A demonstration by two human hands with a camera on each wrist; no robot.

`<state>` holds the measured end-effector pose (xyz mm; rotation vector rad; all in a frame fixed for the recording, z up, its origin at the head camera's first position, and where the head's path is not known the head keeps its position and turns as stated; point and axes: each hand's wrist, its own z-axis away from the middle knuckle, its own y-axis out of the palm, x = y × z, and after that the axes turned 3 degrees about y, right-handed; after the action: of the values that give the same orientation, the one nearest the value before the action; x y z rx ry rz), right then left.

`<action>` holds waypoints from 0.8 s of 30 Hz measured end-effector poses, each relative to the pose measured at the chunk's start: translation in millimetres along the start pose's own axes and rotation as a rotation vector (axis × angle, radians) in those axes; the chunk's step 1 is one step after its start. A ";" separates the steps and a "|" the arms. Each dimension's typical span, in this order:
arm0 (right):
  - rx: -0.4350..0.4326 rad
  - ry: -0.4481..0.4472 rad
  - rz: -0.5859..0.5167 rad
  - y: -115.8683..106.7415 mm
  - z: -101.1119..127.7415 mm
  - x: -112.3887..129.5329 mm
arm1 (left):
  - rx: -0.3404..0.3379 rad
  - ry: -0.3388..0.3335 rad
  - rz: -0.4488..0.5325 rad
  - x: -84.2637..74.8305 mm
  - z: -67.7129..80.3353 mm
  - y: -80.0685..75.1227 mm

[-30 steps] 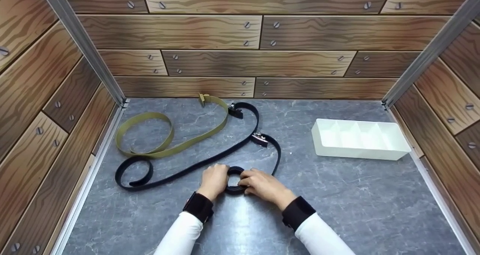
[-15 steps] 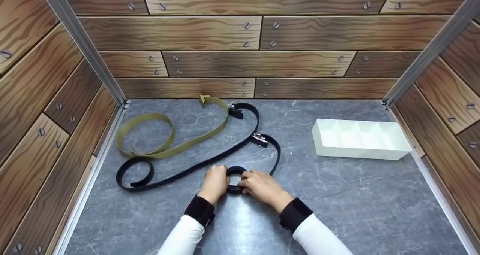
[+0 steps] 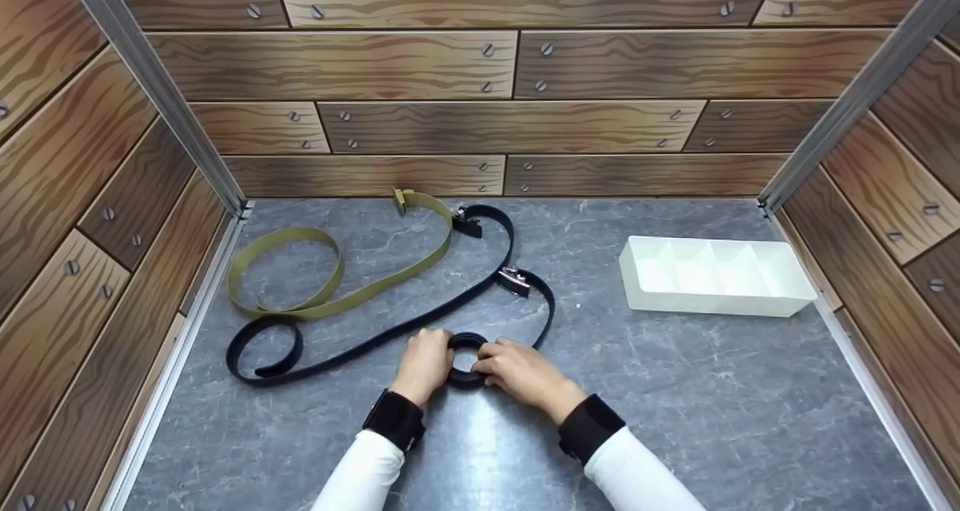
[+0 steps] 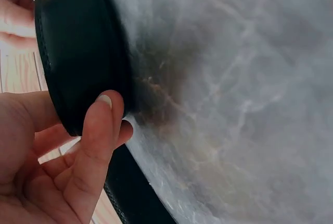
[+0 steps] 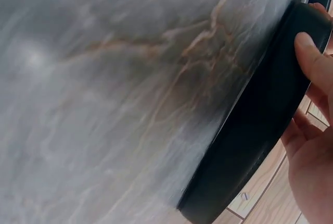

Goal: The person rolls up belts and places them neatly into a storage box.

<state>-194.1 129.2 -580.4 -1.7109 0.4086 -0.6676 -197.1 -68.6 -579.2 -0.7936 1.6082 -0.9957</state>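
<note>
In the head view, a black belt is wound into a round coil (image 3: 466, 339) standing on edge on the grey surface. My left hand (image 3: 424, 361) grips the coil's left side, while my right hand (image 3: 521, 372) pinches its right side. From behind the right hand the belt's loose length (image 3: 552, 308) curves up to a silver buckle (image 3: 514, 280). In the left wrist view, the left thumb presses the coiled black belt (image 4: 78, 52). The right wrist view shows the right thumb on the same belt's outer face (image 5: 260, 114).
Another black belt (image 3: 405, 325) stretches behind the hands, loosely curled at its left end, its buckle (image 3: 468, 224) farther back. An olive webbing belt (image 3: 375, 289) lies beyond it. A white divided tray (image 3: 712, 305) stands at the right. Wood-patterned walls (image 3: 420, 127) enclose the surface.
The head view has shifted very slightly. Both hands stay on the coil with nearly the same hold, and the other belts and the tray lie as before.
</note>
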 end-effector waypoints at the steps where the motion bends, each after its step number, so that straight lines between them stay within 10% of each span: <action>1: -0.006 -0.002 0.011 0.4 -0.7 0.4 | -0.003 -0.007 0.006 -0.1 0.6 -0.3; 10: -0.030 -0.002 0.027 3.0 -2.4 5.4 | 0.068 -0.101 0.037 -4.0 3.1 -4.6; 24: -0.016 -0.033 0.014 0.0 4.8 1.7 | 0.055 0.063 0.004 4.5 -0.2 -6.3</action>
<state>-189.8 131.9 -580.7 -1.7308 0.4032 -0.6270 -198.3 -75.2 -575.4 -0.7278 1.6284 -1.0665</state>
